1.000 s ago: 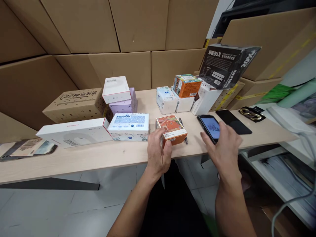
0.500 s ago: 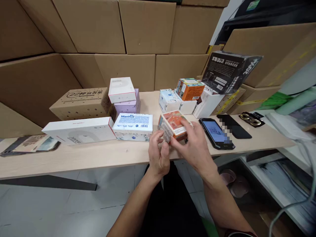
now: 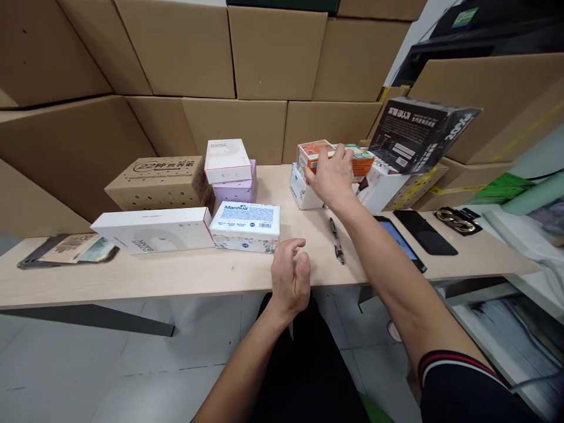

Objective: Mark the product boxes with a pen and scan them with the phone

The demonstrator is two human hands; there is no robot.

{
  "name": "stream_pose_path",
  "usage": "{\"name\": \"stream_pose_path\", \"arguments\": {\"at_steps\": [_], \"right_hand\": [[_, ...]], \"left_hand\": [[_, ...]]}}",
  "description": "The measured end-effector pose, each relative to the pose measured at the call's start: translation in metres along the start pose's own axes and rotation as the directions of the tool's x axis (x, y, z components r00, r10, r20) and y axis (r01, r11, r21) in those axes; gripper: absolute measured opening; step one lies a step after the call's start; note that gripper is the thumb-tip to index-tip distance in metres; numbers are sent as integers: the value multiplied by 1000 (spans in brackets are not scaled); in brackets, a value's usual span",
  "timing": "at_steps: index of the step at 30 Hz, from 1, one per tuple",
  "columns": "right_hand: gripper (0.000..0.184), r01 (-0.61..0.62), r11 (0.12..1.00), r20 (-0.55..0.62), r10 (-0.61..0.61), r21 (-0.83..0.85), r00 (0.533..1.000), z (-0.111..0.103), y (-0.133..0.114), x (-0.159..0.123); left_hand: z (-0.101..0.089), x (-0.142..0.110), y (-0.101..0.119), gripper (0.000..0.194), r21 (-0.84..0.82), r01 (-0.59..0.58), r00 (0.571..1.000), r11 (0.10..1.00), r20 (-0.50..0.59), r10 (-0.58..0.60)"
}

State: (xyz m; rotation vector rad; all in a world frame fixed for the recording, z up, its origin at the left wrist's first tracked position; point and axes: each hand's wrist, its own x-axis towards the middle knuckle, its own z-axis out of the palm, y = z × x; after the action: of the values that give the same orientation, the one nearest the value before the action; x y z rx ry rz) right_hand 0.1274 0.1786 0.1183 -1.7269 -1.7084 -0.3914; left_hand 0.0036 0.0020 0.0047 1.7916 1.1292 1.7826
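My right hand (image 3: 329,174) reaches across the table and grips a small orange-and-white box (image 3: 312,151) from above. That box sits on top of a white patterned box (image 3: 301,188), beside another orange box (image 3: 363,164) that my fingers partly hide. Near the table's front edge, my left hand (image 3: 291,276) hovers with its fingers apart and nothing in them. Just beyond it lies a white Manhua tissue pack (image 3: 245,226). A black pen (image 3: 336,241) rests on the table below my right forearm.
Left of the tissue pack stand a long white box (image 3: 152,232), a brown carton (image 3: 156,182) and a white box (image 3: 227,160) on a purple one (image 3: 235,191). At right are a black box (image 3: 416,135), a phone (image 3: 396,238) and a black slab (image 3: 425,232). Large cartons (image 3: 229,126) wall the back.
My right hand has carried the orange-and-white box away from me onto the white patterned box. My left hand has come off it and stays near the edge. The pen is now uncovered.
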Motion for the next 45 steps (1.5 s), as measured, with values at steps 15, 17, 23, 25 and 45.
{"name": "stream_pose_path", "arguments": {"at_steps": [15,17,23,25,45], "right_hand": [[95,173,746,463,-559,643,688,-7,-24,-98],[94,217,718,363,-559,661,745,-4,-11,-103],[99,461,694,92,-601,553,794,-4,37,-117],[100,490,703,63,-602,516,796,-4,46,-121],[54,19,729,254,-263,684,931,-19,52,-129]], "left_hand": [[-3,-5,-4,36,-7,-198,974,980,112,198],[-4,-5,-4,33,-18,-204,973,979,106,205],[-5,-7,-5,21,-47,-286,955,957,-92,281],[-9,-2,-5,20,19,-311,922,950,-235,307],[-49,30,-23,56,-12,308,934,951,-186,-305]]}}
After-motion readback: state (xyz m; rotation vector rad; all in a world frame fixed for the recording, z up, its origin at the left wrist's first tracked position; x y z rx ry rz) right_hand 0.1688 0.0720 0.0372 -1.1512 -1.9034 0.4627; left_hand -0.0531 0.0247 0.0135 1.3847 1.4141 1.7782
